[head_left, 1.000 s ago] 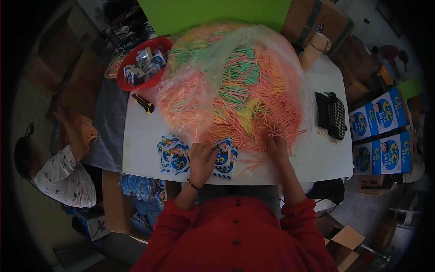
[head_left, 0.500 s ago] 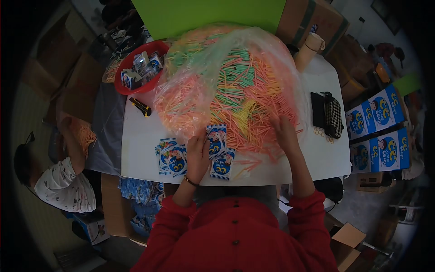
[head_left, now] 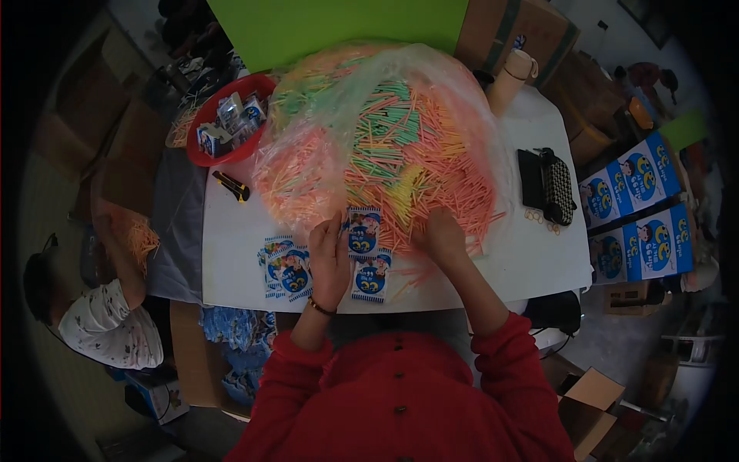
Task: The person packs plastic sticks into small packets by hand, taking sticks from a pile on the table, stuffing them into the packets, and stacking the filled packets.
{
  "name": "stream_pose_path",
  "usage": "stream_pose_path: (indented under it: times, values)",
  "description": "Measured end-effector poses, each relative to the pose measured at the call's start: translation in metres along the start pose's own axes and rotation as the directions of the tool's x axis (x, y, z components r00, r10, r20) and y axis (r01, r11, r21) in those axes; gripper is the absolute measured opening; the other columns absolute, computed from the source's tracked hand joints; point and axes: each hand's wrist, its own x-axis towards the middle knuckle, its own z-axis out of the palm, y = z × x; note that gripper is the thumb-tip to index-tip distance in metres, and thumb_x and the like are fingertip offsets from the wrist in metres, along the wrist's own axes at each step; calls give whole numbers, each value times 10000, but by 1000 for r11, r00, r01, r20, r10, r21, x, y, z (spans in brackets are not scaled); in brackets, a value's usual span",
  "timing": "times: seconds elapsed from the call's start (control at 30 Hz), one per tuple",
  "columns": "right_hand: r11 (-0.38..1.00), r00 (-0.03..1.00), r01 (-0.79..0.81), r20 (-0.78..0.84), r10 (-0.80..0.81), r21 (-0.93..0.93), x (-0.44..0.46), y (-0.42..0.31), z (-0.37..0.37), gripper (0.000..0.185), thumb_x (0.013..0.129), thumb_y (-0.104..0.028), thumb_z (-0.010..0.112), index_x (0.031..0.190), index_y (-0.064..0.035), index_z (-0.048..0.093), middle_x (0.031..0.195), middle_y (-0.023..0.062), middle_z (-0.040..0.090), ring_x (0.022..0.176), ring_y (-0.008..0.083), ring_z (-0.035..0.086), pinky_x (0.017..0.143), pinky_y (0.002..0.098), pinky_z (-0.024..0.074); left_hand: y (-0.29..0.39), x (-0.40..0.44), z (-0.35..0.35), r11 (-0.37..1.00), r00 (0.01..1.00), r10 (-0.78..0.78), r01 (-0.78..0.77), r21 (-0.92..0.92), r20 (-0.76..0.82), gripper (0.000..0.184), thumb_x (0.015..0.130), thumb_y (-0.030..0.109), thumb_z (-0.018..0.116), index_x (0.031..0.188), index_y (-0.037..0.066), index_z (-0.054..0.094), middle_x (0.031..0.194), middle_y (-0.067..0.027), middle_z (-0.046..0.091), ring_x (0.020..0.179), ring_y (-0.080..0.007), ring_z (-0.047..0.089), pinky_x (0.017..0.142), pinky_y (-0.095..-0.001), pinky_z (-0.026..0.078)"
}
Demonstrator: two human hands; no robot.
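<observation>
My left hand [head_left: 329,260] is held over the table with its fingers stretched out, beside the left edge of a blue and white packet [head_left: 363,231]. A second packet [head_left: 370,277] lies just below that one. Several more packets [head_left: 288,269] overlap to the left of my left hand. My right hand [head_left: 440,235] has its fingers curled at the front edge of a heap of pink, green and yellow sticks [head_left: 454,181]; its fingertips are hidden, and I cannot make out what they hold. Clear plastic [head_left: 312,146] partly covers the heap.
A red bowl of packets [head_left: 202,155] and a yellow-black cutter [head_left: 231,186] are at the left. A beige bottle [head_left: 509,83] and a checkered pouch [head_left: 557,189] stand and lie at the right. Another person [head_left: 108,319] is at the far left, near cartons.
My right hand has gone from the right side of the heap to its front edge, and its fingers have curled. My left hand's fingers have straightened beside the upper packet.
</observation>
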Motion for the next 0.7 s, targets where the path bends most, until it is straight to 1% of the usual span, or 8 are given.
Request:
stream_pose_path:
  times: [0.2,0.3,0.33,0.4,0.43,0.53,0.6,0.7]
  values:
    - [999,958,38,283,-44,26,12,23,-27,342,832,-281,628,952,32,562,907,245,635,814,391,634,714,471,514,16,-2,-4,975,985,-144,158,-156,97,339,959,78,514,1286,-8,538,1067,-155,578,920,-251,580,807,-321,457]
    - [974,967,111,205,-152,197,9,38,-34,273,894,-217,587,1021,23,558,897,187,659,801,311,651,730,393,514,-7,-10,-6,899,966,-235,257,-354,104,259,992,110,495,1194,-14,598,1001,-61,608,902,-124,571,794,-249,452]
    - [858,981,60,127,-144,511,7,41,-28,232,925,-187,559,1035,18,560,903,148,658,821,255,642,749,349,501,-6,-9,-6,899,967,-235,255,-356,99,259,992,110,495,1194,-14,598,1001,-61,608,902,-124,571,794,-249,452]
    - [639,992,30,54,-112,769,3,42,-17,196,955,-157,531,1050,12,562,910,109,656,840,198,633,768,305,488,-2,-7,-4,446,836,-459,509,-736,300,241,1001,106,478,1171,-5,608,992,-17,621,945,-104,575,832,-251,457]
    - [505,999,42,-24,-43,862,0,38,-11,172,966,-132,516,1059,5,563,923,75,644,868,157,605,780,284,476,-5,-7,-1,446,837,-459,508,-737,299,241,1001,106,478,1171,-5,608,992,-17,621,945,-104,575,832,-251,457]
    - [495,988,151,-145,-50,856,-4,42,5,163,970,-101,513,1093,-8,565,973,38,624,910,114,571,795,265,465,-12,-9,9,519,859,-404,499,-694,315,247,959,60,523,1185,-2,602,1028,-62,617,977,-146,593,856,-261,467]
    - [607,969,246,-193,-153,756,-5,42,13,180,963,-94,525,1119,-14,567,1010,36,617,925,112,564,798,266,466,-13,-6,12,997,988,71,-70,-12,139,310,894,11,576,1202,11,603,1061,-115,600,967,-196,603,824,-261,489]
    - [659,969,237,-219,-111,714,-10,36,13,236,939,-96,558,1163,-24,564,1039,81,624,913,140,595,789,265,472,-10,-11,17,995,988,-43,57,-87,150,465,848,-29,586,1305,34,522,1076,-155,585,1003,-273,587,848,-317,489]
